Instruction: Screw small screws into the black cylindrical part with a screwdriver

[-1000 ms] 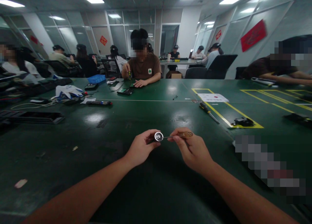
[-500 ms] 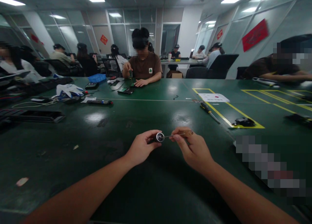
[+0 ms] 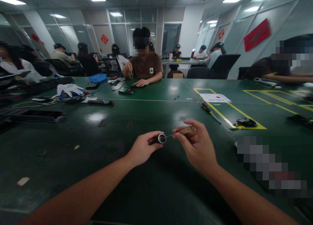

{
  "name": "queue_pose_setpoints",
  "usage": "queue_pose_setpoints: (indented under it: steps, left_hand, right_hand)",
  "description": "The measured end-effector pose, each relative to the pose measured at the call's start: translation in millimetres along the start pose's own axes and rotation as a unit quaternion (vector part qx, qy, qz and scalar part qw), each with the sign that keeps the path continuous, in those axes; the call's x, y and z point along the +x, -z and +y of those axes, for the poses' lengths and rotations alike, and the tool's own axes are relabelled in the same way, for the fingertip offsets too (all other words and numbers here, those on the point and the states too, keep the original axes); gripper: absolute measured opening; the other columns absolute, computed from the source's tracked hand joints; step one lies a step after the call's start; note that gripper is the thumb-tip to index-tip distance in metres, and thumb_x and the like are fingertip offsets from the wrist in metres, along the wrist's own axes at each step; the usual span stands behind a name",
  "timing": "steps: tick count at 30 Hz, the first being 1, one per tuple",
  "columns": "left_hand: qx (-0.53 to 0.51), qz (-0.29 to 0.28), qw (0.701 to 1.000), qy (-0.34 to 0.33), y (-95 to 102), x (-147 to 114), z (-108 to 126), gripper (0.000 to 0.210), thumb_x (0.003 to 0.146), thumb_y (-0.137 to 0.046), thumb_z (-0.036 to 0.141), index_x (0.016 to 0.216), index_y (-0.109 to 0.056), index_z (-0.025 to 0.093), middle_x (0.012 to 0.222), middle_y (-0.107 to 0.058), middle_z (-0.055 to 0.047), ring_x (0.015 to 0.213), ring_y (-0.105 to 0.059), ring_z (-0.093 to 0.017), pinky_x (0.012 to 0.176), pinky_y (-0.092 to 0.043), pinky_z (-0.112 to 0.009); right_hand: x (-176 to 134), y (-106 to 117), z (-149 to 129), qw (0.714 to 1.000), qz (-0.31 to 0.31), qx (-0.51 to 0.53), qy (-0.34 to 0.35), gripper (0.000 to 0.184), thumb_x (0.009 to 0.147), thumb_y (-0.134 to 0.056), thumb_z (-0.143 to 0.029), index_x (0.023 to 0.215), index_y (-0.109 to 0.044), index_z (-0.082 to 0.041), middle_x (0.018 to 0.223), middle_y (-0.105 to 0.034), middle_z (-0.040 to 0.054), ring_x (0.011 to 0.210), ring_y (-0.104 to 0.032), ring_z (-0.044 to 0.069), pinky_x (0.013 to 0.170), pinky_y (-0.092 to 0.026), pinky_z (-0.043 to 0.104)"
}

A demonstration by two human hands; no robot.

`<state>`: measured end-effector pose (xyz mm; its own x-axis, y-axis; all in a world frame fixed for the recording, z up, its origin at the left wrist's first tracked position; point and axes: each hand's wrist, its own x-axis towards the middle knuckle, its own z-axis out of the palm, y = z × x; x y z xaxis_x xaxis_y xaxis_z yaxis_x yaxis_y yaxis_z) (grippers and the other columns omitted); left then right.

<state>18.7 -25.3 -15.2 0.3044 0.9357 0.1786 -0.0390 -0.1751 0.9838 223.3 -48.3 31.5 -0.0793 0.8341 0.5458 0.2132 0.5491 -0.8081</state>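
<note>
Above the green table, my left hand (image 3: 144,148) grips a dark cylinder (image 3: 161,138) with a silver rim. Its round open end faces right and toward me, and small parts show inside; its exact kind is unclear. My right hand (image 3: 199,143) holds a small screwdriver (image 3: 187,130) with a clear amber handle between thumb and fingers. The thin shaft points left, and its tip reaches the cylinder's open end. Whether the tip touches a screw inside cannot be made out.
Right of my hands lie a black-and-yellow screwdriver (image 3: 210,113), a white paper (image 3: 215,98) and a black part (image 3: 245,122) by yellow tape. White gloves (image 3: 69,90), a dark pen-like tool (image 3: 99,102) and a blue bin (image 3: 97,78) sit left. A co-worker (image 3: 144,65) works opposite.
My right hand's fingers have opened out around the screwdriver handle, and the index finger is raised. The handle shows more fully. The cylinder in my left hand has barely shifted.
</note>
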Motion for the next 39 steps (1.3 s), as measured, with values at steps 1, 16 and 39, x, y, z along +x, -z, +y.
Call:
queue_pose_setpoints:
  steps: [1,16,39]
  left_hand:
    - [0.002,0.003,1.0,0.001,-0.1,0,0,0.048,0.075,-0.077,0.01,0.121,-0.07,0.022,0.121,-0.072,-0.006,0.114,-0.066,-0.023,0.109,-0.046,-0.043]
    - [0.01,-0.028,1.0,0.003,-1.3,-2,0,0.047,0.076,-0.075,0.011,0.122,-0.07,0.023,0.122,-0.072,-0.006,0.115,-0.066,-0.024,0.108,-0.046,-0.042]
    - [0.02,0.006,1.0,0.004,-1.3,-1,12,0.047,0.076,-0.073,0.009,0.122,-0.068,0.019,0.12,-0.072,-0.007,0.114,-0.066,-0.023,0.109,-0.046,-0.044]
  right_hand:
    - [0,1,1,1.0,0.003,0.004,0.003,0.042,0.091,-0.069,-0.025,0.126,-0.047,-0.031,0.099,-0.076,0.0012,0.087,-0.075,0.019,0.078,-0.06,0.035]
    - [7,2,-6,0.998,-0.009,0.042,-0.043,0.03,0.095,-0.062,-0.034,0.123,-0.06,-0.024,0.095,-0.072,0.0047,0.078,-0.07,0.017,0.072,-0.061,0.034]
    - [13,2,10,0.986,0.009,0.115,-0.121,0.022,0.095,-0.061,-0.042,0.098,-0.055,-0.021,0.074,-0.067,-0.0005,0.067,-0.066,0.016,0.067,-0.055,0.032]
